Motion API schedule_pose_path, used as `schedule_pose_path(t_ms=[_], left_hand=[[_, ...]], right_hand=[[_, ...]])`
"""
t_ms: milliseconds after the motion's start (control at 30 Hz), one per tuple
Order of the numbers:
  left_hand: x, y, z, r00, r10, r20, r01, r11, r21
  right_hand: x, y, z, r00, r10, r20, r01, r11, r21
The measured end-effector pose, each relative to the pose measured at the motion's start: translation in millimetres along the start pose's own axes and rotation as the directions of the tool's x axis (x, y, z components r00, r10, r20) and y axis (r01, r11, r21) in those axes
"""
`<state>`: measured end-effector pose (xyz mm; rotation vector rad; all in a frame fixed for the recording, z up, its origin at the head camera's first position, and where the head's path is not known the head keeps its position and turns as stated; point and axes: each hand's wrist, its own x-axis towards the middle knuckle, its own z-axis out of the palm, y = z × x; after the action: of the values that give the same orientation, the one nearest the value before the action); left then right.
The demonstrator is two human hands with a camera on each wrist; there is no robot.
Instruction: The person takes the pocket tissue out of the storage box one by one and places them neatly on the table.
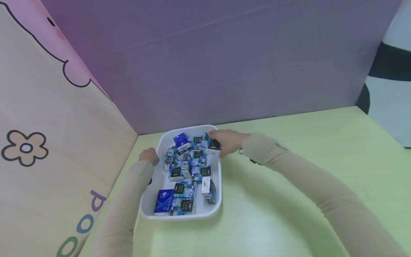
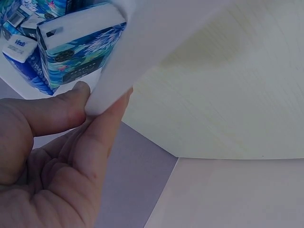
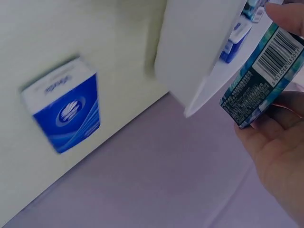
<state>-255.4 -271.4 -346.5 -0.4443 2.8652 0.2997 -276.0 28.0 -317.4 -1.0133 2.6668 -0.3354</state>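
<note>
A white plastic bin [image 1: 208, 213] stands on the table with several blue tissue packs in it, some floral, some plain blue. On its left side my left hand [image 1: 149, 156] pinches the rim [image 2: 107, 90] between thumb and fingers. My right hand [image 1: 229, 141] is at the far right corner, holding a floral tissue pack [image 3: 266, 76] by its edges over the bin. The pack's barcode side faces the right wrist camera. Near the left thumb, another floral pack [image 2: 80, 47] lies inside the bin.
A plain blue tissue pack [image 3: 69, 114] lies on the table outside the bin, mostly behind my right forearm in the head view. The pale green table [image 1: 305, 150] meets a purple backdrop [image 1: 208, 71] behind and a printed panel [image 1: 57, 142] on the left.
</note>
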Motion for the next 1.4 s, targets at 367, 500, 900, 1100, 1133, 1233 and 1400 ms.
schedule_pose_path(t_ms=[367,500,900,1100,1133,1233,1400], left_hand=[[0.6,-1.2,-0.4,0.999,-0.035,-0.005,0.035,0.999,0.024],[1.7,-3.1,-0.4,0.999,-0.046,0.004,0.046,0.999,0.014],[0.5,-5.5,-0.4,0.999,-0.047,-0.006,0.047,0.999,0.026],[-8.0,-0.7,-3.9,0.999,-0.044,-0.019,0.045,0.998,0.038],[-8.8,-0.4,-4.3,0.999,-0.043,-0.02,0.044,0.998,0.039],[-8.8,-0.3,-4.7,0.999,-0.038,-0.022,0.039,0.998,0.039],[-0.7,-4.1,-1.0,0.999,-0.038,-0.019,0.039,0.999,0.034]], right_hand=[[-23.1,39,-15,0.999,0.016,-0.035,-0.016,1.0,-0.005],[-30.5,54,-15,0.999,0.002,-0.039,-0.003,1.0,-0.02],[-54.3,96,-4,0.999,0.049,-0.019,-0.048,0.999,0.005],[-60.1,113,6,0.994,0.107,-0.005,-0.107,0.994,-0.003],[-60.7,116,8,0.994,0.112,-0.003,-0.112,0.994,0.001],[-62.9,123,13,0.993,0.116,0.001,-0.116,0.993,0.002],[-65.8,132,22,0.994,0.109,0.011,-0.109,0.994,0.009]])
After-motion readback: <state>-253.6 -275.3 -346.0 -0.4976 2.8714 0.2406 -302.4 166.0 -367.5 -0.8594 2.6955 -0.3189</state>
